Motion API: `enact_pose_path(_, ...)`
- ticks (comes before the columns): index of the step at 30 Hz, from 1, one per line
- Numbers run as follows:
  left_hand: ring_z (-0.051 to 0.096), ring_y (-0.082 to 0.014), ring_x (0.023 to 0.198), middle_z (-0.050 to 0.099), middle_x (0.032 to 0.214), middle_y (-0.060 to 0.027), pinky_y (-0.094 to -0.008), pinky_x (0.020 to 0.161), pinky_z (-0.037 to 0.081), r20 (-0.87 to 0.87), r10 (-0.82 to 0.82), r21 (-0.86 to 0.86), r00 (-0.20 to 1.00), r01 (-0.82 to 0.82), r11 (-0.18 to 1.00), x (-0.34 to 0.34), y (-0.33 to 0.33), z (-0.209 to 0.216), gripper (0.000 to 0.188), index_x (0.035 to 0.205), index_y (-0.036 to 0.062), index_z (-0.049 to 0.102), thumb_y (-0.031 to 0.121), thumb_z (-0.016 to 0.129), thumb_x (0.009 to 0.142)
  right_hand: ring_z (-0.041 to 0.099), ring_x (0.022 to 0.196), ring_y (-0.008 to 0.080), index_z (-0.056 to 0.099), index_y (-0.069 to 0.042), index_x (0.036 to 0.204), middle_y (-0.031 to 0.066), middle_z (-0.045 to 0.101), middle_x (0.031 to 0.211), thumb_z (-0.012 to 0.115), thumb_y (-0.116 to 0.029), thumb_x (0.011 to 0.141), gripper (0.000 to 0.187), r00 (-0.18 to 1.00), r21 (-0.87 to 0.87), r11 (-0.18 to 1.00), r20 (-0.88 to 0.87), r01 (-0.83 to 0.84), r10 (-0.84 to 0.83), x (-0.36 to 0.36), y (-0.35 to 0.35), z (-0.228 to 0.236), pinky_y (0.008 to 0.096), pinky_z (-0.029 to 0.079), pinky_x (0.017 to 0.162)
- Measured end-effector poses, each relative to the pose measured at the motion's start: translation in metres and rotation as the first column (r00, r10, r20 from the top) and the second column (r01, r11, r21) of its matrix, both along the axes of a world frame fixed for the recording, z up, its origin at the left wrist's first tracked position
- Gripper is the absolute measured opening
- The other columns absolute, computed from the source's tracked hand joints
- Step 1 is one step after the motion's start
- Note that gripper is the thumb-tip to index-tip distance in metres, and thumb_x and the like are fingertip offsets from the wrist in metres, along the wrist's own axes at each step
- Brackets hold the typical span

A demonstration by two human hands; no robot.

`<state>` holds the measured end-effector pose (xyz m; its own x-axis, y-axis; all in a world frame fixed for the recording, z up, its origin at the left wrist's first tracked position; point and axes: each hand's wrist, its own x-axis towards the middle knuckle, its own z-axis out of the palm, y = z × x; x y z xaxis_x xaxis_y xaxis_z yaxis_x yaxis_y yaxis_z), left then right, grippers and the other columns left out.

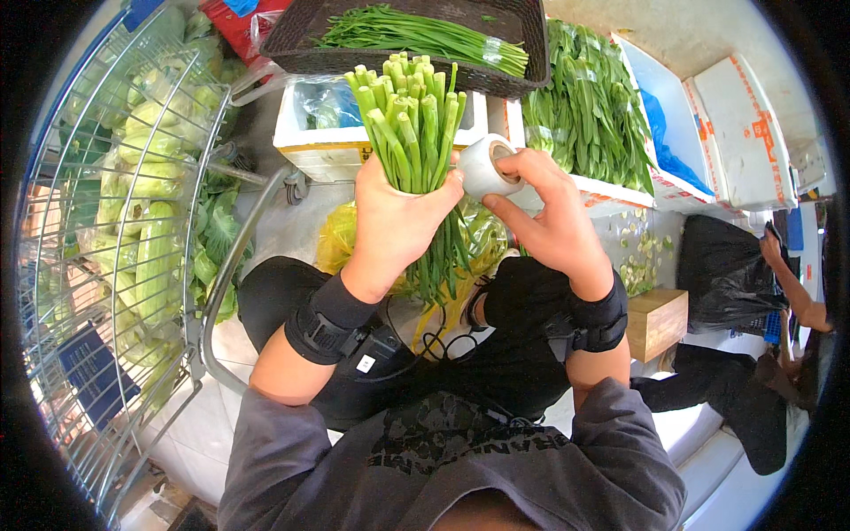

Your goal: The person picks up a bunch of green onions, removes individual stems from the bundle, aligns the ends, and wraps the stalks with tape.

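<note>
Left hand gripping chive bunch upright above lap; right hand pinching tape roll against stalks. Banding apparently just starting; no wrap visible yet. Banded bunches in basket behind.

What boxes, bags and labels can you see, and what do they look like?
White foam box: ahead, under the dark basket, rectangular.
White foam boxes: upper right, orange markings, blue liner.
Yellow plastic bag: below left hand, crumpled.
Black bag: right, glossy.
</note>
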<state>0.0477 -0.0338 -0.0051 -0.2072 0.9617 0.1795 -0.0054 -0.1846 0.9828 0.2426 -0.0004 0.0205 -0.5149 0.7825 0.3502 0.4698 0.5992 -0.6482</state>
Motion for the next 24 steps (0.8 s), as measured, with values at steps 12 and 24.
enact_pose_path(12,0.067,-0.0092,0.081,0.075,0.091,-0.0055,-0.0271,0.075,0.054,-0.182,0.030,0.040,0.983,-0.023,0.999,0.009,0.003,-0.004,0.019,0.100,-0.0014,0.072,0.004,0.075,0.082,0.059,0.093,0.0343,0.062,0.000,0.104,0.0151,0.063,0.095,0.077,-0.003,0.077,0.031,1.000,0.008,1.000,0.021,0.000,0.000,0.007,0.000,0.003,0.0404,0.047,0.083)
enact_pose_path(24,0.063,-0.0092,0.080,0.068,0.088,-0.0007,-0.0257,0.075,0.051,0.049,-0.216,-0.197,0.975,0.222,0.955,0.005,-0.004,0.006,0.011,0.095,0.0030,0.067,0.001,0.072,0.086,0.064,0.095,0.0333,0.064,-0.004,0.114,0.0160,0.067,0.102,0.077,-0.007,0.079,0.038,0.988,-0.194,0.972,-0.045,0.136,-0.147,0.009,-0.005,0.011,0.0400,0.050,0.083)
